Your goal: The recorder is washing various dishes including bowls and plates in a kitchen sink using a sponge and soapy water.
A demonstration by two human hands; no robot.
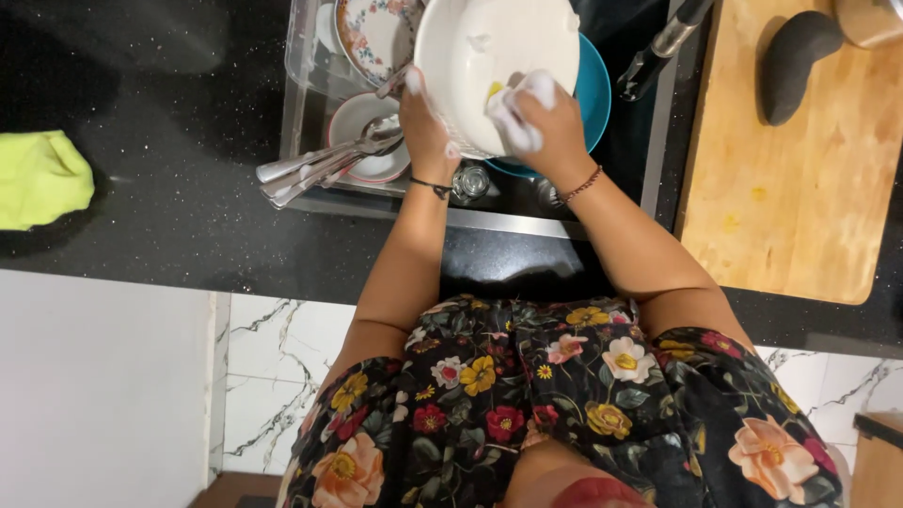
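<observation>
Head view, over a kitchen sink: left hand (425, 122) gripping the rim of one soapy white bowl (489, 56), right hand (541, 122) clenched on a sudsy sponge (517, 108) pressed inside it. Beneath, partly hidden, one teal plate (595, 89). Left of the bowl, a clear rack (299, 56) with one floral plate (372, 33), cut off at the frame edge, one small white dish (362, 127), several steel utensils (320, 167), count unclear. Far left, one yellow-green cloth (39, 179) on black counter (179, 188). Right, one wooden board (800, 169) bearing one dark stone (790, 61)
</observation>
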